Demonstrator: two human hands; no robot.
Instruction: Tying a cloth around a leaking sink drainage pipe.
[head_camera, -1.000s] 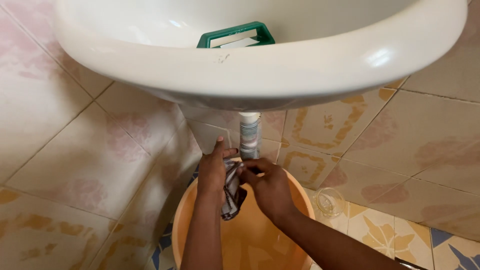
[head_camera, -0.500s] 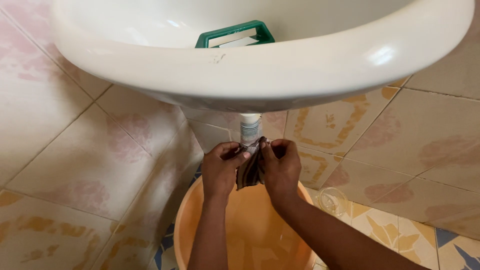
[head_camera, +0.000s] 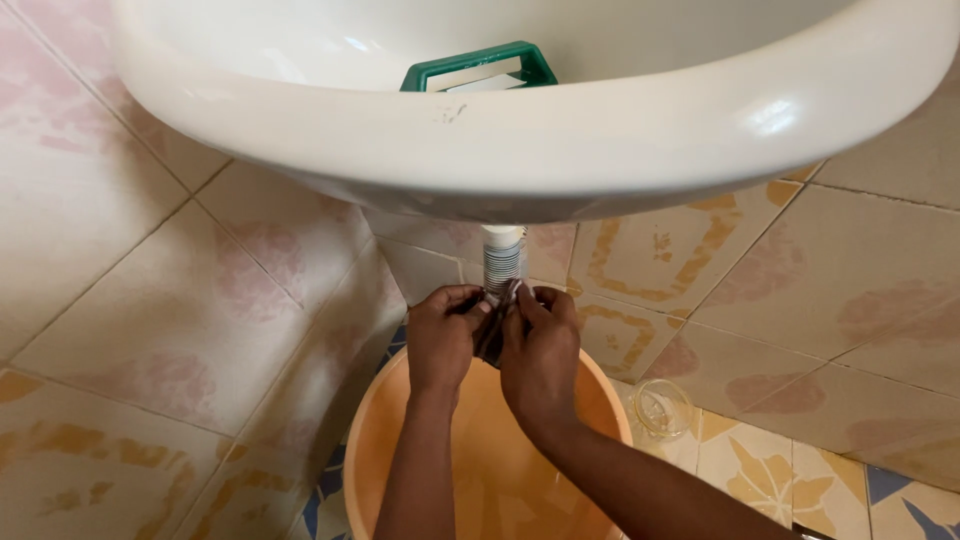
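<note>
Both hands have risen together since a second ago; left hand (head_camera: 445, 335) and right hand (head_camera: 540, 345) pinch a dark strip (head_camera: 493, 335) against the ribbed drain pipe (head_camera: 502, 258), above the orange bucket (head_camera: 375, 450)'s rim, under the white basin (head_camera: 520, 150); a clear cup (head_camera: 663, 408) stands just right

Drain pipe (head_camera: 502, 258) hidden below its threaded top by left hand (head_camera: 444, 338) and right hand (head_camera: 540, 352); dark strip (head_camera: 492, 338) pinched between them mostly covered, kind unclear. Orange bucket (head_camera: 390, 420) under the pipe cut off at bottom edge, forearms over its inside. Green-framed item (head_camera: 478, 66) above the pipe half behind basin (head_camera: 540, 140) rim, basin clipped top and right.
</note>
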